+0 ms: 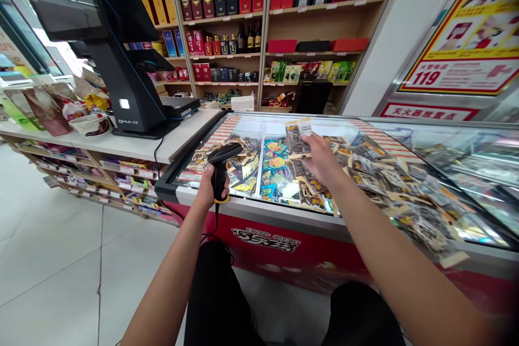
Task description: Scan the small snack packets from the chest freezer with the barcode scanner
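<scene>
Left hand [207,188] wrapped tight round black barcode scanner [221,165], near edge of chest freezer [243,208]. Right hand [322,158] pinches snack packet [297,136] (dark, clear-fronted) above the freezer's glass lid, right of scanner.

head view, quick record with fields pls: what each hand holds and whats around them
place: shop checkout
left hand: gripping a black barcode scanner by its handle, at the near rim of the chest freezer
right hand: holding a snack packet up over the freezer's glass lid
freezer contents: packaged goods, seen through the glass
counter: to the left, bearing a till terminal
behind: shelves of boxes and bottles
</scene>
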Available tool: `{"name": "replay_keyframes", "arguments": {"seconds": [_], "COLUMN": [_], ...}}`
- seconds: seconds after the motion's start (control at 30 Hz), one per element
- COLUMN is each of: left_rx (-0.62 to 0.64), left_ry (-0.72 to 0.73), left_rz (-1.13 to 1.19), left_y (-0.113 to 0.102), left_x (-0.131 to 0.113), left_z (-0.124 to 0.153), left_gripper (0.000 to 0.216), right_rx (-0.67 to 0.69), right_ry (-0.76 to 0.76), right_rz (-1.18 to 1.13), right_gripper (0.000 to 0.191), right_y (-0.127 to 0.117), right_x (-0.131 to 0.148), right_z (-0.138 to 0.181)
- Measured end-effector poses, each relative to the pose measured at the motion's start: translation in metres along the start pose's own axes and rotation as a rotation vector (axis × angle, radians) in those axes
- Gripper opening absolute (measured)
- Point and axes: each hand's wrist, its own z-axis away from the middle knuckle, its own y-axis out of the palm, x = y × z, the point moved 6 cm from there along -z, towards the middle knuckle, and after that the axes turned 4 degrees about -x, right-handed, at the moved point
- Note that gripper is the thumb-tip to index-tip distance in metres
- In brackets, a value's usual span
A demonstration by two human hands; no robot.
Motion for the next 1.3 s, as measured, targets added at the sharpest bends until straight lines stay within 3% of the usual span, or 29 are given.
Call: {"name": "replay_keyframes", "arguments": {"seconds": [0.07, 0.13, 0.3, 0.43, 0.6, 0.8, 1.07, 1.17, 1.3], "left_rx": [0.014, 0.051, 0.166, 0.242, 0.271, 0.267, 0.281, 0.244, 0.103], "left_ry": [-0.007, -0.025, -0.120, -0.190, -0.202, -0.194, -0.240, -0.215, -0.106], "left_rz": [-0.001, -0.004, -0.045, -0.114, -0.176, -0.168, -0.123, -0.100, -0.005], "left_y": [0.001, 0.004, 0.007, 0.010, 0.014, 0.012, 0.010, 0.009, 0.005], "left_x": [0.000, 0.000, 0.001, 0.003, 0.005, 0.007, 0.009, 0.008, 0.003], "left_z": [0.000, 0.001, 0.004, 0.007, 0.007, 0.006, 0.006, 0.004, 0.000], "left_gripper": [0.064, 0.064, 0.065, 0.066, 0.066, 0.068, 0.069, 0.066, 0.064], "right_rx": [0.061, 0.110, 0.094, 0.043, 0.010, 0.082, 0.107, 0.121, 0.084], "right_ry": [0.112, 0.198, 0.319, 0.299, 0.276, 0.212, 0.210, 0.177, 0.076], "right_rz": [-0.368, -0.583, -0.683, -0.645, -0.571, -0.453, -0.437, -0.383, -0.248], "right_gripper": [0.031, 0.034, 0.037, 0.039, 0.058, 0.074, 0.075, 0.073, 0.075], "right_y": [0.032, 0.059, 0.093, 0.098, 0.096, 0.096, 0.097, 0.096, 0.099], "right_x": [-0.007, -0.014, -0.040, -0.058, -0.062, -0.060, -0.060, -0.058, -0.056], "right_z": [0.004, 0.010, 0.017, 0.015, 0.016, 0.018, 0.019, 0.021, 0.017]}}
